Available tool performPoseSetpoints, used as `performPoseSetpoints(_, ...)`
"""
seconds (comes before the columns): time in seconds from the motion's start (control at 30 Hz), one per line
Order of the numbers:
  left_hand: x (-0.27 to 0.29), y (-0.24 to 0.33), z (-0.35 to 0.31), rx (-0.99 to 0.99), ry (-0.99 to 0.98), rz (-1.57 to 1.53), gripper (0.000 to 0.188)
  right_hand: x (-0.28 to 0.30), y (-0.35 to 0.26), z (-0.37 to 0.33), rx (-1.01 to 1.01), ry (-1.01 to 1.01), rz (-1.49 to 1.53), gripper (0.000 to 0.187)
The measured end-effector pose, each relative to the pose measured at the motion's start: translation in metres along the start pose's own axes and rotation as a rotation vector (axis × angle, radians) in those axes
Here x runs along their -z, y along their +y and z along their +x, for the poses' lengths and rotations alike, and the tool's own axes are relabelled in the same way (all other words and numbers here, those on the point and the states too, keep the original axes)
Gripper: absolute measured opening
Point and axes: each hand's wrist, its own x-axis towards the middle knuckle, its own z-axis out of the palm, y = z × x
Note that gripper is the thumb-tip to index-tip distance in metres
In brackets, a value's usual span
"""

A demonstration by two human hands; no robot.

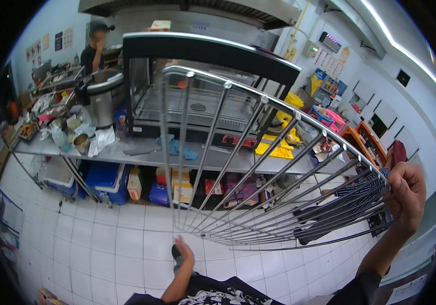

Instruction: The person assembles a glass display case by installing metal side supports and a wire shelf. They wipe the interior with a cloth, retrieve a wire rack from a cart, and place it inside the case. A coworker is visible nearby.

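A large chrome wire rack point(226, 85) is held up and tilted in front of me, its bars spreading from the upper left to the right. My right hand point(405, 195) is closed around the rack's right edge. Below the rack's lower left corner is my left hand point(185, 252), raised with its fingers stretched out and nothing visible in it. A small gap seems to separate its fingertips from the rack. Through the bars shows a black-framed glass display warmer point(187, 44) with wire shelves inside, standing on a steel table point(144, 158).
A large steel pot point(105, 99), a blue cloth point(177, 147) and yellow trays point(275, 148) sit on the table. Beneath it are blue coolers point(107, 183) and several boxes. One person point(94, 51) stands far left; another in a striped top point(363, 185) is behind the rack's right side.
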Motion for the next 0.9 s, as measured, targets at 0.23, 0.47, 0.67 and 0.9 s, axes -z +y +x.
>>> performPoseSetpoints(0.23, 0.036, 0.294, -0.099, -1.021, -0.999, -0.117, 0.079, -0.008, 0.013, 0.035, 0.161, -0.224, -0.199, 0.038)
performPoseSetpoints(0.47, 0.023, 0.27, -0.169, -0.372, -1.443, -0.312, 0.029, -0.1, 0.001, 0.135, 0.435, -0.643, -0.21, 0.041)
performPoseSetpoints(0.67, -0.003, 0.245, -0.206, -0.498, -1.256, -0.545, 0.044, -0.164, -0.03, 0.217, 0.65, -0.284, -0.328, 0.042)
performPoseSetpoints(0.9, -0.001, 0.287, -0.218, -0.685, -1.04, -0.811, 0.047, -0.03, 0.103, 0.055, 0.511, 0.188, -0.465, 0.046)
